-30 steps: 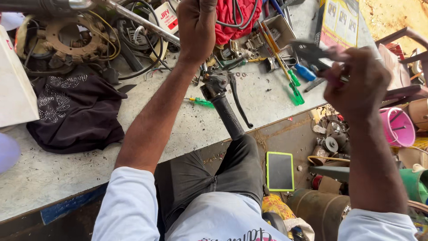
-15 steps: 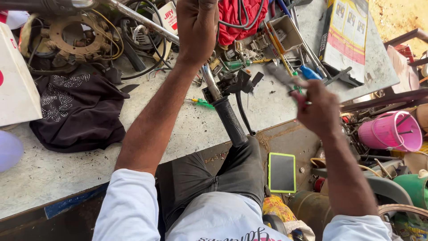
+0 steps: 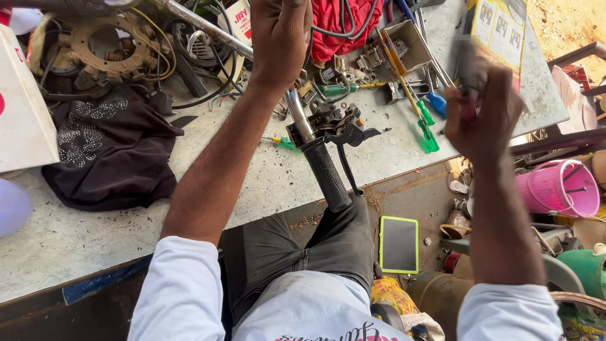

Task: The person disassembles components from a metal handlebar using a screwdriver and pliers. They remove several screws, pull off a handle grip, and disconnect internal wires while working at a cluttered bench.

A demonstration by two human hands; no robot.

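My left hand (image 3: 282, 35) is closed around a chrome handlebar tube (image 3: 208, 30) lying across the grey workbench (image 3: 252, 183). The bar's black rubber grip (image 3: 327, 173) and black lever (image 3: 349, 165) hang over the bench's front edge, above my lap. My right hand (image 3: 483, 107) is raised over the bench's right side, fisted on a small tool that is blurred by motion. Green-handled screwdrivers (image 3: 425, 126) lie just left of that hand.
A dark cloth (image 3: 107, 155) and a round stator coil (image 3: 101, 44) sit at left, beside a white box (image 3: 22, 107). Red cloth (image 3: 344, 28), a small cardboard box (image 3: 407, 44) and loose parts crowd the back. Below right: a pink bucket (image 3: 558, 189) and a green-edged phone (image 3: 399, 245).
My right hand has swung from the far right in over the bench and lifted with the tool. My left hand has stayed on the handlebar.
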